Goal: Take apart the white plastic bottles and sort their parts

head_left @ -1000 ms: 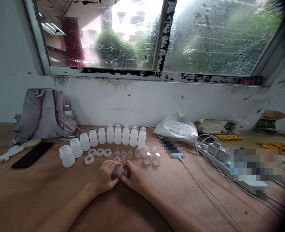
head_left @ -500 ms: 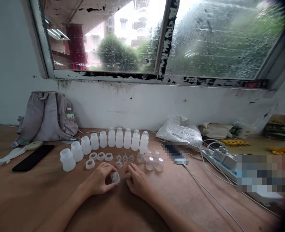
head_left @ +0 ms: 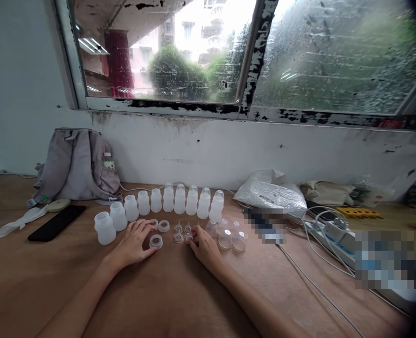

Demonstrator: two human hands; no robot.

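Observation:
My left hand (head_left: pixel 132 243) rests on the table with its fingers spread. A translucent collar ring (head_left: pixel 156 241) lies flat between its thumb and fingertips, and other rings (head_left: pixel 163 226) sit just behind, partly covered by the fingers. My right hand (head_left: pixel 207 248) is curled, its thumb and fingertips at a clear silicone bottle nipple (head_left: pixel 188 239) standing among several like it. Beside that hand are several clear dome caps (head_left: pixel 238 242). Behind everything a curved row of frosted baby bottles stands upright: open-necked ones (head_left: pixel 104 228) at left, ones with clear domes (head_left: pixel 191 202) at right.
At left lie a black phone (head_left: pixel 57 223), a white strap-like item (head_left: pixel 21 221) and a grey backpack (head_left: pixel 77 164). To the right are a silvery plastic bag (head_left: pixel 271 193), a charging cable (head_left: pixel 310 281) and a power strip (head_left: pixel 345 256). The wall and window rise behind the table.
My left hand has moved forward and let go of the ring it held, which now lies flat. My right hand has moved forward to the nipples, where another one now stands. The view has shifted slightly.

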